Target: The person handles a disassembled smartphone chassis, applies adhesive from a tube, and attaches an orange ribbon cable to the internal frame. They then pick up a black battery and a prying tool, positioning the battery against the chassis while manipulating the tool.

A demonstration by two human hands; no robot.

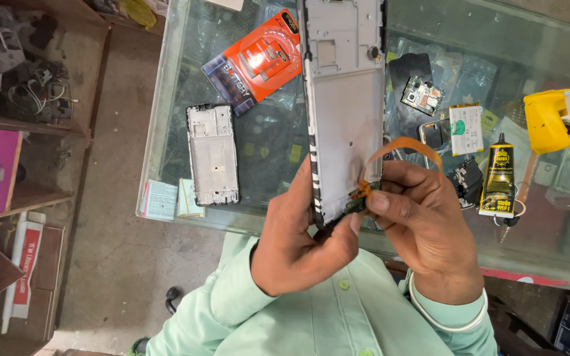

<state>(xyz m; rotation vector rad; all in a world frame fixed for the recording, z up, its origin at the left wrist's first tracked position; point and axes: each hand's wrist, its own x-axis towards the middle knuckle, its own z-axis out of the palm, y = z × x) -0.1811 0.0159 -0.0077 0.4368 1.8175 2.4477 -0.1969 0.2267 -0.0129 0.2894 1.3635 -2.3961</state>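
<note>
Phone frame [346, 112], a long grey metal chassis stripped of its screen, stands nearly upright above the glass surface [166, 132], held at its lower end by both hands. The left hand [301, 240] wraps the lower left edge, thumb laid across the bottom corner and fingers curled behind, its grip closed on the frame. The right hand [423, 227] pinches a small circuit board [363, 198] at the frame's lower right corner between thumb and forefinger; an orange flex cable [404, 146] loops up and over from that board. Both wrists are bent inward toward the chest, sleeves of a pale green shirt [338, 316] showing below. On the surface lie a second bare phone frame [212, 155], an orange battery pack [255, 60], a loose green circuit board [422, 95], a white battery [466, 128], a black-and-yellow glue tube [498, 177] and a yellow tape dispenser [552, 120]. At far left, a wooden shelf compartment [94, 79] holds a tangle of cables and small parts [31, 89].
</note>
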